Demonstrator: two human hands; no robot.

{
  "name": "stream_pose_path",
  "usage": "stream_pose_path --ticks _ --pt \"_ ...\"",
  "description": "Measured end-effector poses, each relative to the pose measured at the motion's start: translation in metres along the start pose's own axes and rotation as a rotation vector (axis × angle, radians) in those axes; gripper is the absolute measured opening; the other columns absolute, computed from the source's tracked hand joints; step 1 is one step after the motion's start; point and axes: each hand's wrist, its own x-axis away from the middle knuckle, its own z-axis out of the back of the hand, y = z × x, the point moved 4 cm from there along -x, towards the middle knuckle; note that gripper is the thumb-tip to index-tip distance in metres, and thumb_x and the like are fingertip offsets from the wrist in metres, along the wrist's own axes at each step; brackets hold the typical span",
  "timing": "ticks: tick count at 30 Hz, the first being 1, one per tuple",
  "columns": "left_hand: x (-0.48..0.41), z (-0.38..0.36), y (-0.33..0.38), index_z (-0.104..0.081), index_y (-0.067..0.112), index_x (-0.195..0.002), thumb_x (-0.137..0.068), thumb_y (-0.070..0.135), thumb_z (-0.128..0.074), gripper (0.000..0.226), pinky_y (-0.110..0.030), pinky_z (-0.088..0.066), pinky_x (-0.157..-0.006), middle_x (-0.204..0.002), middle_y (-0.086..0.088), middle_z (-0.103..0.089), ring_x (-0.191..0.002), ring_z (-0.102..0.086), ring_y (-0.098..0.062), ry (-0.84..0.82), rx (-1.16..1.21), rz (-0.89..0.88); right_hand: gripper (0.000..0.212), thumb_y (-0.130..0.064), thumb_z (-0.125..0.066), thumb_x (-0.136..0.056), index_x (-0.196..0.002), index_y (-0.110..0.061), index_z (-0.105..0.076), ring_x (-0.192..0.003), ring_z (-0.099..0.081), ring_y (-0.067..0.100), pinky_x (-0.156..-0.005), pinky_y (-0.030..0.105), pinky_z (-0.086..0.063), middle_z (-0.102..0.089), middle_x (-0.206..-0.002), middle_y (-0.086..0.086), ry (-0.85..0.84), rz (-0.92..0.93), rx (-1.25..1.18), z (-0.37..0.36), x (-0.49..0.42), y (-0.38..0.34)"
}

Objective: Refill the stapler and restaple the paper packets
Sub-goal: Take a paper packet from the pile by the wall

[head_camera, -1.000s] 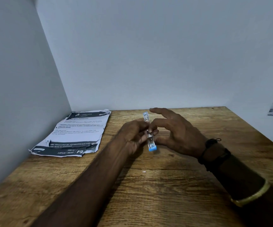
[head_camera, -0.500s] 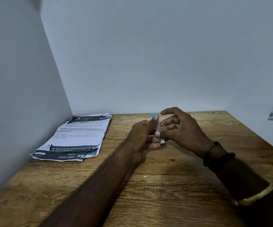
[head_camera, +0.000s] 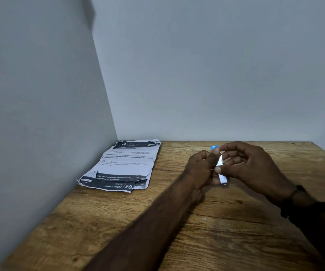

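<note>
While papers [head_camera: 122,165] lie aside, two hands grip one stapler [head_camera: 219,165].

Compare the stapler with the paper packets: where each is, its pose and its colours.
The stapler is held above the table by both hands, left hand and right hand; the paper packets lie untouched by the left wall. The stapler stands nearly on end, blue tip up; the packets lie flat, overlapping. The stapler is small, white and blue; the packets are broad white sheets with dark bands and curled edges. Both sit over the table's far half.
</note>
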Motion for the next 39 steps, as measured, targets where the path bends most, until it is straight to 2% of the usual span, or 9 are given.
stream_pose_path --ticks 5,9,12,14,16,24,31,36,39 --pt "-0.002 0.002 0.005 -0.074 0.011 -0.103 -0.097 0.048 -0.059 0.041 -0.027 -0.059 -0.065 -0.083 -0.003 -0.072 -0.067 -0.067 -0.011 -0.019 -0.02 0.032 0.042 -0.022 -0.091 -0.069 -0.106 -0.033 -0.075 -0.086 -0.075 0.009 -0.078 0.031 -0.059 -0.079 -0.095 -0.011 0.084 0.057 0.057 0.004 0.001 -0.002" --pt "-0.004 0.011 0.011 -0.077 0.012 -0.09 -0.088 0.052 -0.051 0.048 -0.031 -0.05 -0.065 -0.083 -0.005 -0.076 -0.073 -0.067 -0.019 0.069 -0.46 -0.046 0.034 -0.013 -0.088 -0.071 -0.095 -0.034 -0.076 -0.076 -0.076 0.004 -0.068 0.026 -0.059 -0.079 -0.087 -0.014 0.088 0.009 0.105 0.005 0.004 -0.005" --pt "-0.007 0.023 0.018 -0.078 0.015 -0.082 -0.085 0.057 -0.05 0.05 -0.037 -0.055 -0.073 -0.08 -0.003 -0.076 -0.08 -0.07 -0.022 0.206 -0.888 -0.208 0.033 -0.018 -0.089 -0.069 -0.091 -0.039 -0.075 -0.07 -0.069 -0.007 -0.063 0.018 -0.051 -0.074 -0.081 -0.027 0.006 -0.025 0.341 -0.001 0.011 -0.008" --pt "-0.009 0.035 0.023 -0.078 0.018 -0.085 -0.085 0.056 -0.053 0.045 -0.034 -0.054 -0.08 -0.088 0.0 -0.077 -0.089 -0.07 -0.019 0.3 -0.972 -0.241 0.032 -0.023 -0.089 -0.068 -0.091 -0.04 -0.075 -0.075 -0.066 -0.007 -0.062 0.02 -0.048 -0.071 -0.079 -0.029 -0.044 -0.039 0.486 -0.007 0.015 -0.012" --pt "-0.011 0.046 0.025 -0.077 0.017 -0.085 -0.085 0.052 -0.057 0.041 -0.033 -0.054 -0.083 -0.09 -0.001 -0.078 -0.093 -0.07 -0.02 0.338 -0.962 -0.217 0.032 -0.03 -0.089 -0.068 -0.094 -0.041 -0.075 -0.075 -0.066 0.001 -0.066 0.026 -0.052 -0.071 -0.075 -0.019 -0.096 -0.047 0.584 -0.014 0.018 -0.016" --pt "-0.013 0.063 0.026 -0.079 0.014 -0.089 -0.085 0.034 -0.068 0.023 -0.034 -0.054 -0.082 -0.087 -0.002 -0.076 -0.094 -0.07 -0.021 0.347 -0.956 -0.128 0.038 -0.045 -0.088 -0.068 -0.097 -0.052 -0.065 -0.081 -0.063 -0.001 -0.068 0.024 -0.048 -0.066 -0.088 -0.027 -0.137 -0.082 0.681 -0.022 0.023 -0.022" --pt "-0.019 0.103 0.041 -0.077 0.019 -0.095 -0.085 0.023 -0.06 0.02 -0.032 -0.054 -0.091 -0.104 -0.005 -0.077 -0.107 -0.069 -0.026 0.531 -0.891 -0.142 0.013 -0.018 -0.077 -0.083 -0.08 -0.031 -0.078 -0.075 -0.068 -0.001 -0.073 0.029 -0.054 -0.074 -0.076 -0.018 -0.01 0.059 0.458 -0.081 -0.026 -0.051" --pt "-0.02 0.145 0.053 -0.077 0.021 -0.098 -0.088 0.025 -0.061 0.02 -0.029 -0.05 -0.086 -0.106 -0.002 -0.077 -0.107 -0.068 -0.025 0.696 -0.799 -0.155 0.015 -0.013 -0.072 -0.084 -0.073 -0.02 -0.079 -0.062 -0.073 0.011 -0.071 0.039 -0.064 -0.076 -0.068 -0.004 -0.025 -0.087 0.314 -0.14 -0.073 -0.048" --pt "-0.019 0.166 0.053 -0.078 0.021 -0.099 -0.09 0.024 -0.058 0.021 -0.029 -0.049 -0.086 -0.108 0.0 -0.077 -0.11 -0.066 -0.025 0.78 -0.782 -0.135 0.01 -0.009 -0.072 -0.081 -0.076 -0.013 -0.08 -0.07 -0.076 0.023 -0.078 0.045 -0.064 -0.078 -0.074 0.006 -0.04 -0.194 0.29 -0.165 -0.093 -0.037"
